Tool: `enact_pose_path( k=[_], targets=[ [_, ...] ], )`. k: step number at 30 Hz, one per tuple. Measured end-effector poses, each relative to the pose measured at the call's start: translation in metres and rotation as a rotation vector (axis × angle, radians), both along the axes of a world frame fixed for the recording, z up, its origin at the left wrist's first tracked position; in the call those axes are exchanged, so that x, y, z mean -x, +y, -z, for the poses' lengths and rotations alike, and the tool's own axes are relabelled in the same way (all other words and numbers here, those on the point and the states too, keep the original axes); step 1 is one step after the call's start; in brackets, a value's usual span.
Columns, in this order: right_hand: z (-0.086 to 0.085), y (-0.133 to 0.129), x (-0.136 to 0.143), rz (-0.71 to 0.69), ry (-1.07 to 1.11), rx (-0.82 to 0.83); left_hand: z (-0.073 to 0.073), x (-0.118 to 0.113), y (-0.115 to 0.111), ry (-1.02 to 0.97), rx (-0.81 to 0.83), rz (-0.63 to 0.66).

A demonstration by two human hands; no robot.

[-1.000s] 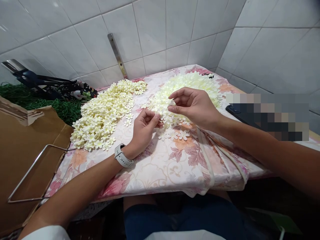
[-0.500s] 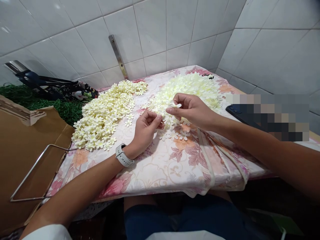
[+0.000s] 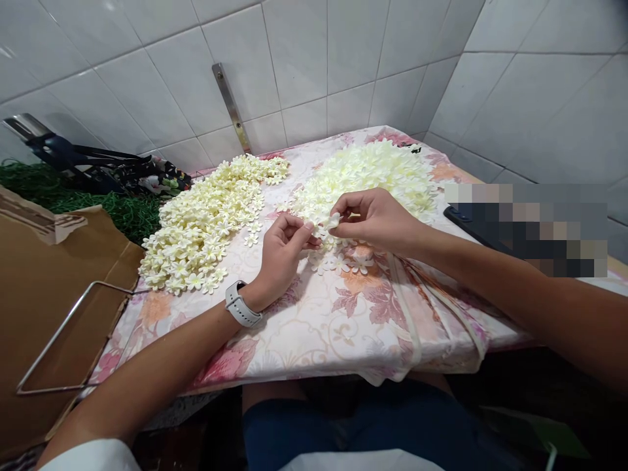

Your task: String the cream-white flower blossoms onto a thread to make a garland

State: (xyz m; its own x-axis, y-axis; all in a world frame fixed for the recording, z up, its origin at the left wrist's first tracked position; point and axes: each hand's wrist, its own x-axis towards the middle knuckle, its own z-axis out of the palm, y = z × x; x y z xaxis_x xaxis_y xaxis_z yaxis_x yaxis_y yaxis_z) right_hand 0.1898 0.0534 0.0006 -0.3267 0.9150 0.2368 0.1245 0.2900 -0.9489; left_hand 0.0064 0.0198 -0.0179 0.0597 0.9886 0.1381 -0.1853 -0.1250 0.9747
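Note:
My right hand (image 3: 371, 219) pinches a white artificial flower (image 3: 334, 220) between thumb and fingertips, above the table. Just left of it, my left hand (image 3: 283, 254) has its thumb and forefinger pressed together near that flower; whatever is between them is too small to make out. Under and behind both hands spreads a heap of loose white petal flowers (image 3: 377, 167). A few single flowers (image 3: 362, 264) lie at its near edge. To the left is a second heap of creamy, yellow-centred flowers (image 3: 206, 219).
A floral tablecloth (image 3: 294, 340) covers the table. At left stand an open cardboard box (image 3: 63, 294), a bent metal wire (image 3: 53, 340), green artificial grass (image 3: 112, 219) and a dark folded umbrella (image 3: 73, 157). A dark phone (image 3: 471, 226) is at right, partly pixelated. Tiled walls (image 3: 299, 59) close the back.
My right hand has moved slightly left and down, bringing its flower close to my left fingertips. My left hand has barely moved.

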Motion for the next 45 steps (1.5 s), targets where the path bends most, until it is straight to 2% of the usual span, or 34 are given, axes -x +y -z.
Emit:
enact_pose_path(
  k=[8, 15, 22, 31, 35, 40, 45],
  targets=[
    [-0.003, -0.005, 0.001, -0.138, 0.089, 0.21, 0.002, 0.002, 0.0, 0.004, -0.015, 0.023],
    [-0.003, -0.004, -0.001, -0.168, 0.076, 0.192, 0.003, 0.003, -0.003, 0.166, -0.135, 0.078],
    [-0.002, -0.004, -0.002, -0.184, 0.04, 0.154, -0.003, 0.003, -0.004, 0.217, -0.19, 0.014],
    [0.001, 0.0, -0.004, -0.008, 0.083, 0.044, 0.003, 0.005, 0.003, 0.139, -0.131, 0.013],
    [0.001, 0.002, -0.005, 0.01, 0.08, -0.006, 0.004, 0.005, 0.004, 0.116, -0.113, 0.015],
    [-0.002, 0.0, -0.003, 0.083, -0.03, -0.101, 0.005, 0.005, 0.004, 0.14, -0.086, 0.03],
    [-0.005, 0.0, -0.005, 0.208, -0.156, -0.282, 0.004, 0.006, 0.007, 0.009, -0.014, -0.027]
  ],
)
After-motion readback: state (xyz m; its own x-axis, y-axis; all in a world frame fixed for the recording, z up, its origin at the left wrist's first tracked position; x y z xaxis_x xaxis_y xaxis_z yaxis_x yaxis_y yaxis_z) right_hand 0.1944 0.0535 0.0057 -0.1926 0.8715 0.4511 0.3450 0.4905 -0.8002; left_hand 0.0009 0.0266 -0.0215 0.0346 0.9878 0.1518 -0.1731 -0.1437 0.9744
